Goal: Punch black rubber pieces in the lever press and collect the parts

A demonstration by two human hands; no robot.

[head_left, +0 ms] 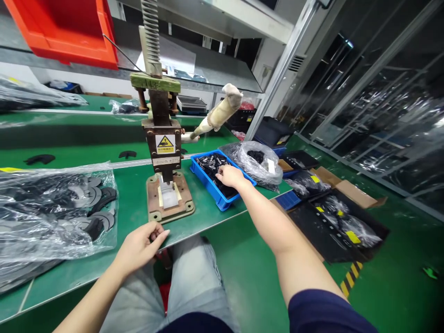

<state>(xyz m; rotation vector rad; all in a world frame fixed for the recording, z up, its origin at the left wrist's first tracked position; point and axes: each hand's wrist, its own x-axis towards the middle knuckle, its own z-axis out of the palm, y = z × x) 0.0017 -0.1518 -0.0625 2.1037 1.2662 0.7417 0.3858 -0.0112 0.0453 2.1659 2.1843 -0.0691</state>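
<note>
A hand press (163, 143) with a yellow warning label stands on the green bench (132, 185), its cloth-wrapped lever (222, 111) pointing up to the right. My right hand (231, 176) reaches into the blue bin (222, 201) of small black parts, fingers curled down among them. My left hand (142, 245) rests at the bench's front edge below the press base (169, 199), fingers pinched on a small dark part. What the right hand holds is hidden.
A clear plastic bag of grey and black curved pieces (52, 208) lies at the left. Another bag of black parts (258, 162) sits behind the blue bin. Boxes and trays of bagged parts (333, 212) stand on the floor at right. A red crate (65, 27) sits on the shelf above.
</note>
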